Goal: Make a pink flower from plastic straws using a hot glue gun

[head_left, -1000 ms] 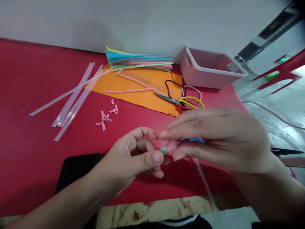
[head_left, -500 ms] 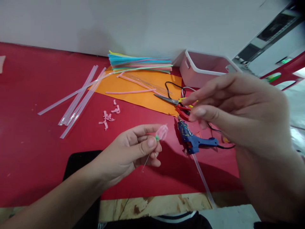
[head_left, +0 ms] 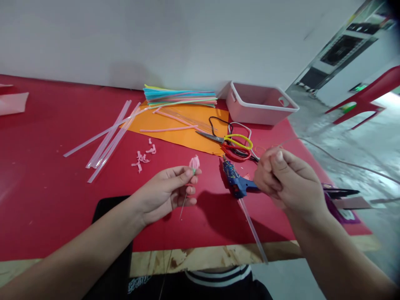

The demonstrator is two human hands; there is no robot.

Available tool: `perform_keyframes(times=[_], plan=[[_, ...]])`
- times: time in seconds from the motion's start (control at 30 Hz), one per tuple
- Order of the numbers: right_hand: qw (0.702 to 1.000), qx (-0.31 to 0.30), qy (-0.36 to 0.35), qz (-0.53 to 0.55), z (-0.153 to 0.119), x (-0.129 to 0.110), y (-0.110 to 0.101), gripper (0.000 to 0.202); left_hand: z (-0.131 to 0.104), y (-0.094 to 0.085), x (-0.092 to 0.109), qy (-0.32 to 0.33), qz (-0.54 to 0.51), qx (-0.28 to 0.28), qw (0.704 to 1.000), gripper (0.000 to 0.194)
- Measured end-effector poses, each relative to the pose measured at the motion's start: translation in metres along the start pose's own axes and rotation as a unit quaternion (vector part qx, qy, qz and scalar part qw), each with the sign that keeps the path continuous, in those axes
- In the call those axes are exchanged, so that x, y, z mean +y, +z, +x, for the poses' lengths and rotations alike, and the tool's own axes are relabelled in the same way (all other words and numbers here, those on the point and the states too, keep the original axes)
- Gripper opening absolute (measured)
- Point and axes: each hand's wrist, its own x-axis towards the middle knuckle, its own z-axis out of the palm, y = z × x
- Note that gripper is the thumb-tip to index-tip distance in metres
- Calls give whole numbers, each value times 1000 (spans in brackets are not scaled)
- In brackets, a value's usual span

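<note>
My left hand (head_left: 175, 187) is closed, its thumb and fingers pinching a small pink flower bud (head_left: 194, 161) at its green base. A thin wire stem points down below the fingers. My right hand (head_left: 286, 177) is closed with the thumb on top, over the handle end of a blue glue gun (head_left: 236, 179); a faint thin line shows above it, but what it holds, if anything, I cannot make out. A clear glue stick (head_left: 253, 231) sticks out of the gun toward the table's front edge. Scissors (head_left: 231, 139) with yellow and red handles lie just behind the gun.
Pink scraps (head_left: 142, 157) and clear glue sticks (head_left: 108, 143) lie on the red table at left. Coloured pipe cleaners (head_left: 179, 96) rest by an orange sheet (head_left: 184, 135). A pink bin (head_left: 259, 110) stands behind. A black flat object (head_left: 114, 233) lies near my left forearm.
My right hand has moved down and right, away from the scissors, and its fingers have closed into a fist. My left hand still holds the flower bud. The view has shifted slightly.
</note>
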Motion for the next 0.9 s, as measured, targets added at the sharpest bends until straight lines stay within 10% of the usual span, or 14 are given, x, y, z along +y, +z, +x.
perform_keyframes(times=[0.17,0.23,0.37,0.63,0.9], plan=[[982,27,-16,-185,-11,8,-25,41,-8,12,6,12,15,26,999,18],[921,-5,-44,-386,-20,16,-39,14,-11,13,9,36,29,37,998,19],[858,-137,-30,-495,-36,40,-48,59,-20,14,21,105,70,56,990,12],[882,-64,-72,-461,-19,48,-31,34,-39,26,27,80,154,36,984,2],[933,26,-159,-321,13,20,-12,13,-7,15,14,51,68,74,994,13]])
